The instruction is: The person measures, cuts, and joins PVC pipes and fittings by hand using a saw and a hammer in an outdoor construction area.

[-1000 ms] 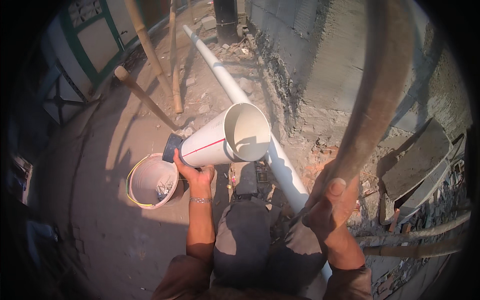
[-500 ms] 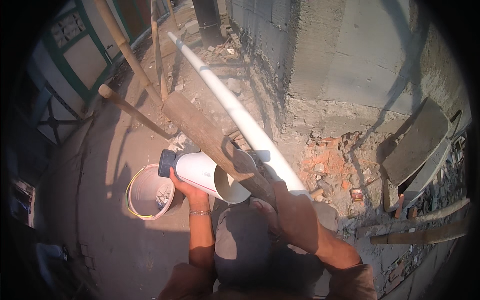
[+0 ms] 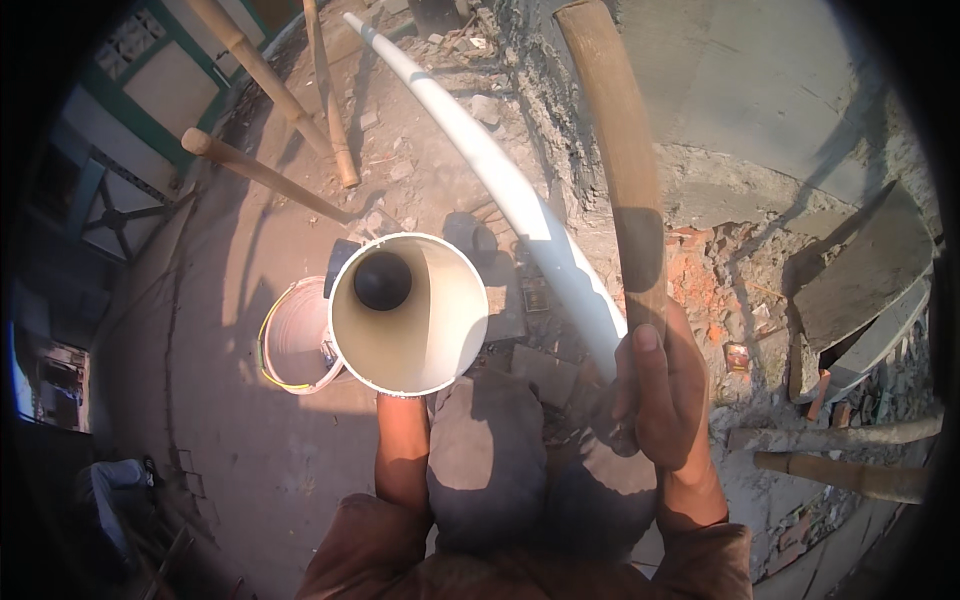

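A short, wide white plastic pipe (image 3: 460, 310) stands with its open mouth turned up toward me, above my thighs. At its far end is a dark fitting (image 3: 341, 262), and a round dark opening shows inside. My left forearm (image 3: 402, 450) reaches up beneath the pipe, which rests in my left hand; the fingers are hidden behind it. My right hand (image 3: 668, 395) is wrapped round the lower end of a flat wooden piece (image 3: 620, 150), its thumb across the front. The wood points up and away, to the right of the pipe and apart from it.
A pale bucket (image 3: 297, 340) with a yellow handle stands left of the pipe. A long white pipe (image 3: 500, 180) slopes along the ground ahead. Bamboo poles (image 3: 265, 175) lean at the far left. Rubble (image 3: 720, 290) and a tilted slab (image 3: 865, 290) lie beside the wall (image 3: 740, 110).
My right hand has lifted the wood off the short pipe and swung it right, to near upright. The pipe's open mouth has turned from facing right to facing up toward me.
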The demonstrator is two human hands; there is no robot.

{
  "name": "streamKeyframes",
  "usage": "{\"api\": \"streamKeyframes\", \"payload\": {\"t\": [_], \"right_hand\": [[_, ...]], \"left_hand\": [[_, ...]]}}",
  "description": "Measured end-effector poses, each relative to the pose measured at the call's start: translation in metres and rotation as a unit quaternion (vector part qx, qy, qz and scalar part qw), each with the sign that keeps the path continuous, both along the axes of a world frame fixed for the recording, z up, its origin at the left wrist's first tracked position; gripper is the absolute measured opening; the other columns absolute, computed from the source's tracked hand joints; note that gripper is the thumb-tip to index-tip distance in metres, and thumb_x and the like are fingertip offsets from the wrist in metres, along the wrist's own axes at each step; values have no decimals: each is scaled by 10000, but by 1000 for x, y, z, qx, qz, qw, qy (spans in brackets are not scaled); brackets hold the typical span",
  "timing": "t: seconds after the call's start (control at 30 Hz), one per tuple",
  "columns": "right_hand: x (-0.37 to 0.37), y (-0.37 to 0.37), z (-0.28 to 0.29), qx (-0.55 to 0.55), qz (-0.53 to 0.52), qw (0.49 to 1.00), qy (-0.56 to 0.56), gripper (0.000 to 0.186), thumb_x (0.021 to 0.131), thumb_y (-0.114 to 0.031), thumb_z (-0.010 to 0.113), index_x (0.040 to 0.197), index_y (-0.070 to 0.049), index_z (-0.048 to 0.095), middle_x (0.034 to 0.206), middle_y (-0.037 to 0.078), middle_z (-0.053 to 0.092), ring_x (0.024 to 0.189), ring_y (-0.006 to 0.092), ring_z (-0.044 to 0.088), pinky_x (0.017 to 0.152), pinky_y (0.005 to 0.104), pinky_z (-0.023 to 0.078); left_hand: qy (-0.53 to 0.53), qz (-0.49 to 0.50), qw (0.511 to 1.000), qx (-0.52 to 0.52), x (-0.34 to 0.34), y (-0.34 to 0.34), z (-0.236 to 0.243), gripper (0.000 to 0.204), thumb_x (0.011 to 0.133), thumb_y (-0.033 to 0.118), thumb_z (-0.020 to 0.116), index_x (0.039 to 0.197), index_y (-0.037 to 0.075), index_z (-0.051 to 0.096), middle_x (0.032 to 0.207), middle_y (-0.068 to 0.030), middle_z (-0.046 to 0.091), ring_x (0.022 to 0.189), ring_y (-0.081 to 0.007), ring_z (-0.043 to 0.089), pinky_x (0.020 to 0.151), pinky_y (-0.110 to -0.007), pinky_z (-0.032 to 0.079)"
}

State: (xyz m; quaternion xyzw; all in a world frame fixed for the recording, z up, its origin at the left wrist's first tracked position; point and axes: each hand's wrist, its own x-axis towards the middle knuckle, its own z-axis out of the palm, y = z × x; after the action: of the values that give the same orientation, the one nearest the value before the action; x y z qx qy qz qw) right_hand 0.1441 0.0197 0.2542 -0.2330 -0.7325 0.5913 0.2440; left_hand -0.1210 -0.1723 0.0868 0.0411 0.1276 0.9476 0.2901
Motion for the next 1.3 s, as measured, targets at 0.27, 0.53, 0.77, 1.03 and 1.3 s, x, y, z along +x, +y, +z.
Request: {"api": "streamKeyframes", "payload": {"t": [0.27,0.53,0.77,1.03,1.3], "right_hand": [[8,5,-33,152,56,986,-50,506,1032,-230,636,1438,35,492,887,280,701,767,420,706,737,467,542],[11,8,-36,345,81,929,-105,310,934,-253,755,1013,10,610,616,196,611,520,411,608,538,446,482],[18,24,-51,226,25,969,-93,293,979,-244,701,904,5,567,572,128,547,494,276,551,517,369,434],[8,29,33,70,-111,879,458,441,1116,-488,409,1180,-55,460,654,93,513,561,168,435,543,300,389],[20,6,5,227,15,974,-15,338,996,-223,654,1127,43,492,654,146,590,551,303,592,536,444,432]], "left_hand": [[-163,143,972,-93,-5,31,34,357,1060,333,545,1186,23,666,1140,-143,725,1154,-370,657,1189,-628,425],[-66,48,997,14,-35,-8,-15,413,1075,334,512,1336,32,620,1357,-150,666,1257,-349,636,1093,-558,529],[-87,145,981,-97,-35,7,1,640,930,510,601,1350,28,613,1343,-150,661,1244,-343,626,1080,-507,501],[-132,118,982,-58,-52,22,-19,505,919,439,645,1205,24,654,1182,-129,713,1073,-314,696,966,-467,573],[-76,101,987,-101,-37,14,-11,502,843,430,740,1141,31,672,1099,-137,717,973,-337,707,855,-494,617]]}}
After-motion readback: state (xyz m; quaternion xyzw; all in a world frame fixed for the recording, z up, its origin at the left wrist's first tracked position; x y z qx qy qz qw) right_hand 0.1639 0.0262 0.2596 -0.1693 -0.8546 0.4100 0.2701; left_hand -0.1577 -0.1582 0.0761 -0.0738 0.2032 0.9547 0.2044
